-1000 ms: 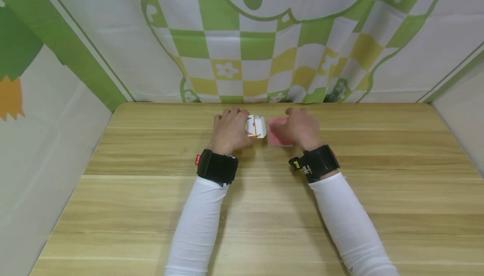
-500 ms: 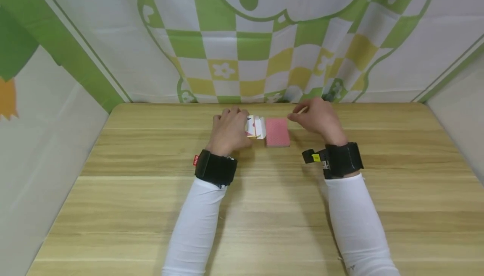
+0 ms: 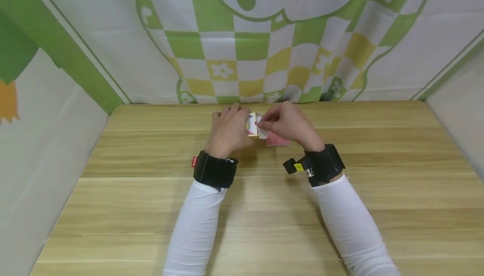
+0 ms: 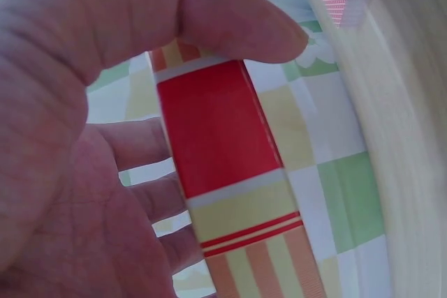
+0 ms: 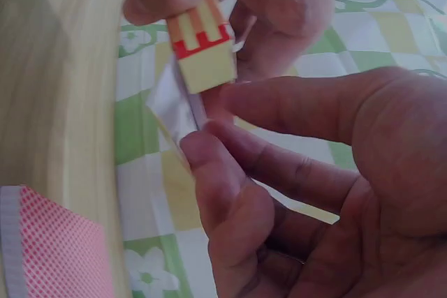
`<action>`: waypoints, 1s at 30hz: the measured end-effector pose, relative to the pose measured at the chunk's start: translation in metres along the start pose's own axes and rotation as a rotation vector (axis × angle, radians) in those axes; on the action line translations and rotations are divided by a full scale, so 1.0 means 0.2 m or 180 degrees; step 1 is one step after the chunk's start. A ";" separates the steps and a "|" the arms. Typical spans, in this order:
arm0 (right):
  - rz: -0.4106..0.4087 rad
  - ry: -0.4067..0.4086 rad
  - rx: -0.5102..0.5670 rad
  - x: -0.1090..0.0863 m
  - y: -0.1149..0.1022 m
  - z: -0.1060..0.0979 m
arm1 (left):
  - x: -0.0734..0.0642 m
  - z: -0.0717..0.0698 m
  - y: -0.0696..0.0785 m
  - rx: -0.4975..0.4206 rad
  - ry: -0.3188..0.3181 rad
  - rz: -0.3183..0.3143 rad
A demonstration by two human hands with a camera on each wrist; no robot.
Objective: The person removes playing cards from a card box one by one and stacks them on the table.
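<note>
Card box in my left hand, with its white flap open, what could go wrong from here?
The white flap might crease or tear, since the right hand has its fingers on it. The card box could buckle if the left hand grips too hard. The red-backed card stack sits close to the right hand, which might bump and scatter it.
</note>
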State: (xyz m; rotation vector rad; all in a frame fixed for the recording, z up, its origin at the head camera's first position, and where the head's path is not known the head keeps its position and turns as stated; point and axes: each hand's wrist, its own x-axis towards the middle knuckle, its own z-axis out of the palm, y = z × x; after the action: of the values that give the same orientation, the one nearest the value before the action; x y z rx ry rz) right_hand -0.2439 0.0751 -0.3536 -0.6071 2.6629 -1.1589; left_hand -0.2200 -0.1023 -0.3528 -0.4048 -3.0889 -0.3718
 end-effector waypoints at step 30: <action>0.0435 -0.0063 0.0067 -0.01 0.09 -0.10 | -0.01 -0.02 0.01 -0.0039 0.0063 0.0047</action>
State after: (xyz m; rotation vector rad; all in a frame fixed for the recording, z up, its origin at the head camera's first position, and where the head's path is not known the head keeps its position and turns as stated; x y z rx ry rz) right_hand -0.2529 0.1003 -0.3530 -0.4230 2.6257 -1.1357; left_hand -0.2176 -0.1025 -0.3490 -0.4212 -3.0643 -0.3921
